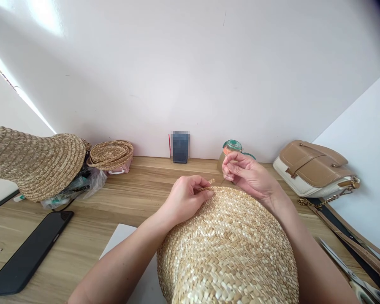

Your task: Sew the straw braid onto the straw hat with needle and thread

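Note:
A pale woven straw hat [229,249] lies in front of me on the wooden table [136,198], its far edge between my hands. My left hand [185,198] pinches the hat's far edge, where a short darker braid end [210,182] sticks up. My right hand [250,175] is raised just beyond that edge, thumb and fingers pinched together on something very thin, likely a needle with thread; it is too fine to see clearly.
A darker straw hat [34,162] and a small coiled straw basket [111,154] stand at the left. A black phone [28,253] lies near left. A jar with a green lid [232,147], a tan handbag [313,169] and scissors [351,274] are right.

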The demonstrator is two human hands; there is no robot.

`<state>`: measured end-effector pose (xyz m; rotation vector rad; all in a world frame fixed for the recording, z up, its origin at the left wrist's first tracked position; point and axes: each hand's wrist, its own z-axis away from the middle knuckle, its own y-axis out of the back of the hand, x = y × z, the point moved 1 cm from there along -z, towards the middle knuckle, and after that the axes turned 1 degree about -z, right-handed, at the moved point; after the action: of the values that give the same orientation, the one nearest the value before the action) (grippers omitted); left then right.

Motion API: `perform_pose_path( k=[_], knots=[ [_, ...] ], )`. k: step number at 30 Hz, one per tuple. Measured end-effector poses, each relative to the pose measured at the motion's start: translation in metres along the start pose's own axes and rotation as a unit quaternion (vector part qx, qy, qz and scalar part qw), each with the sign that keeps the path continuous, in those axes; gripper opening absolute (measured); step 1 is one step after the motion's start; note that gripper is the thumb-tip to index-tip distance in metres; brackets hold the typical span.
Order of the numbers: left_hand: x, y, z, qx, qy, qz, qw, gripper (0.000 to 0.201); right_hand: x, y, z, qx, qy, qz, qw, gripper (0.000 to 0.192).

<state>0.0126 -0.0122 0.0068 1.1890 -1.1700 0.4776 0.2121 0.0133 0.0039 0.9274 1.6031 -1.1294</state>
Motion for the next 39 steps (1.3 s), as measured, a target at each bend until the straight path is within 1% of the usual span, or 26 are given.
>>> perform_pose_path(
  k=[3,7,10,14,16,18,20,24,27,30,33,36,39],
  knots=[
    [0.000,0.000,0.000,-0.008,0.003,0.001,1.000,0.023,-0.004,0.006,0.004,-0.017,0.006,0.094,0.995,0.016],
    [0.001,0.001,-0.001,-0.007,0.004,0.006,1.000,0.023,-0.013,0.011,0.010,-0.032,0.011,0.216,0.976,0.014],
    [0.001,0.001,-0.001,-0.006,0.007,0.011,1.000,0.025,-0.020,0.009,0.015,-0.044,0.013,0.272,0.961,0.016],
    [0.001,0.001,0.000,-0.015,0.011,0.015,1.000,0.026,-0.026,0.005,0.017,-0.073,-0.008,0.345,0.936,0.019],
    [0.001,0.002,0.000,-0.015,0.011,0.016,1.000,0.026,-0.027,0.004,0.018,-0.068,-0.010,0.368,0.927,0.021],
    [0.001,0.002,0.000,-0.014,0.010,0.018,1.000,0.025,-0.026,0.004,0.018,-0.051,-0.005,0.372,0.927,0.022],
    [0.001,0.002,0.000,-0.014,0.010,0.019,1.000,0.025,-0.025,0.004,0.018,-0.034,0.006,0.353,0.935,0.021],
    [0.001,0.001,0.000,-0.013,0.009,0.021,1.000,0.026,-0.020,0.007,0.016,0.020,0.050,0.259,0.964,0.017],
    [0.001,0.001,0.000,-0.016,0.011,0.023,1.000,0.026,-0.015,0.007,0.013,0.046,0.060,0.204,0.976,0.016],
    [0.001,0.002,0.000,-0.021,0.010,0.027,0.999,0.026,-0.013,0.006,0.011,0.047,0.055,0.186,0.980,0.016],
    [0.002,0.002,0.000,-0.022,0.008,0.022,0.999,0.026,-0.014,0.005,0.012,0.039,0.049,0.190,0.980,0.015],
    [0.003,0.003,0.000,-0.019,0.007,0.013,1.000,0.025,-0.018,0.004,0.016,0.022,0.037,0.224,0.974,0.016],
    [0.003,0.004,0.000,-0.014,0.009,0.013,1.000,0.024,-0.024,-0.003,0.021,0.006,0.026,0.275,0.961,0.016]
  ],
)
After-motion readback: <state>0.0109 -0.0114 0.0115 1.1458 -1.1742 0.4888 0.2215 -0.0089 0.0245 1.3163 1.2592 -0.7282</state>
